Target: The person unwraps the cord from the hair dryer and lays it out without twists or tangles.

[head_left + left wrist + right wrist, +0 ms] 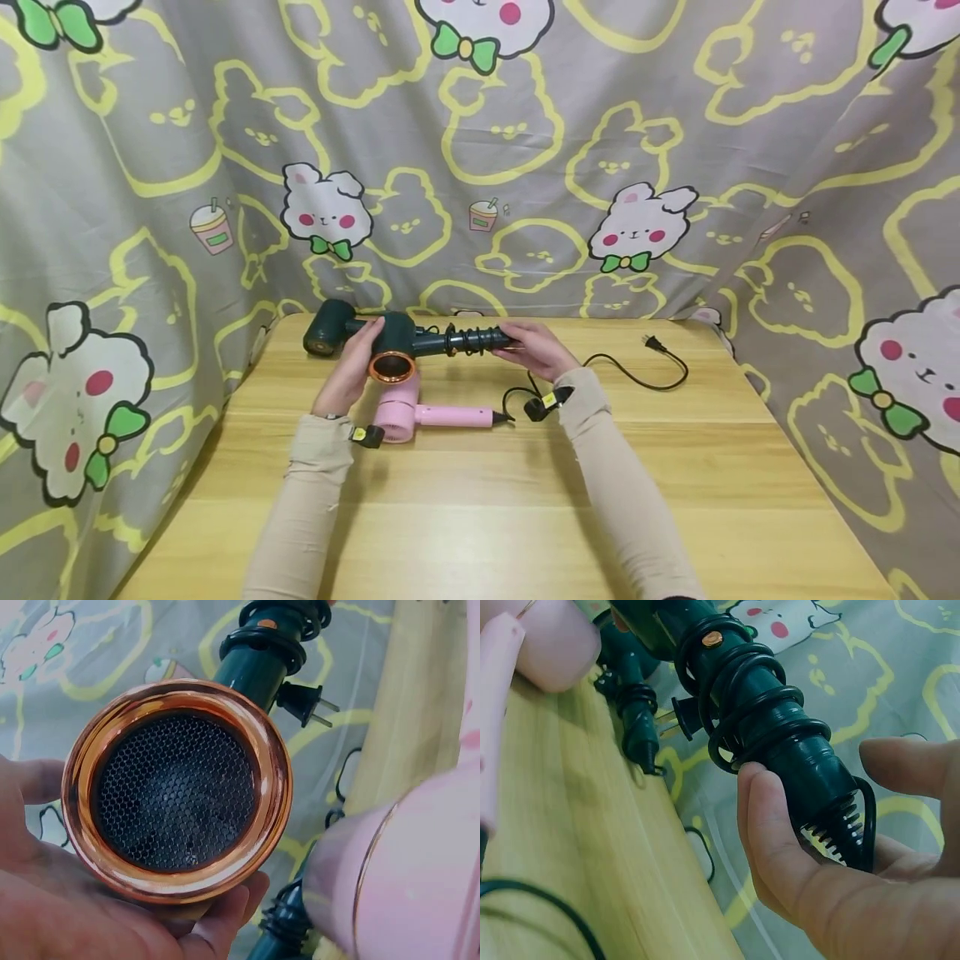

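The head view looks forward and down at the bench (480,517). Up close, the left wrist view faces the held green dryer (178,791), the right its handle (810,757); both catch the pink dryer (453,417).

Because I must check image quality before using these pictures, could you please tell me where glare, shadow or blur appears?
Head view: pale glare on the near part of the tabletop; left wrist view: bright reflections on the copper ring, while the pink hair dryer looks soft and washed-out; right wrist view: dimmer overall, with the black cord casting a shadow.
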{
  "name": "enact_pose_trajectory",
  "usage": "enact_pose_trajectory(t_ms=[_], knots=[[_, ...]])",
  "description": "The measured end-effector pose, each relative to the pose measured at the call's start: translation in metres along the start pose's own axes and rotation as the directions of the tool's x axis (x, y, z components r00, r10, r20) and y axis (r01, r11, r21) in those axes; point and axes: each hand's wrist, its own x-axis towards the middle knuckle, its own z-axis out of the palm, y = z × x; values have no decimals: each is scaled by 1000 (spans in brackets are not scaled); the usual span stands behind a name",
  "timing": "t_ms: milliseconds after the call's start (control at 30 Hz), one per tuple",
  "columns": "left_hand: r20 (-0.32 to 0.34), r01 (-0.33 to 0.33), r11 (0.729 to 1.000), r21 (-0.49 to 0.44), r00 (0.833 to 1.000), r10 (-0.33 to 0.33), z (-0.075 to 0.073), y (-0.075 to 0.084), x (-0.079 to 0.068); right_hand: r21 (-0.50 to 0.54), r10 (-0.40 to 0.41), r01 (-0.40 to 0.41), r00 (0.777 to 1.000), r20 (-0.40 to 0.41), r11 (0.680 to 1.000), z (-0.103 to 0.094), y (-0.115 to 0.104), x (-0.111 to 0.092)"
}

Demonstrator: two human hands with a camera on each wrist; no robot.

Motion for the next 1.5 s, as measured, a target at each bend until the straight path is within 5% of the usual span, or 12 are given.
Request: enact_pose_trajectory(t_ms=[467, 800, 1033, 1300, 1500], knots=[[71, 2, 1000, 9, 997, -2, 30, -8, 4, -27, -65, 63, 995, -80, 998, -32, 28, -31], [133, -117, 965, 234, 987, 88, 37, -15, -2, -5, -130, 132, 971, -200, 991, -39, 35, -47], [205, -226, 870, 438, 967, 149, 35, -17, -8, -2, -159, 163, 964, -214, 987, -39, 37, -53], [249, -377, 733, 567, 926, 284, 37, -14, -11, 12, -183, 190, 962, -201, 982, -36, 32, -56], [286, -429, 661, 616, 903, 319, 36, -11, -13, -1, -187, 190, 965, -184, 982, -36, 30, -61]])
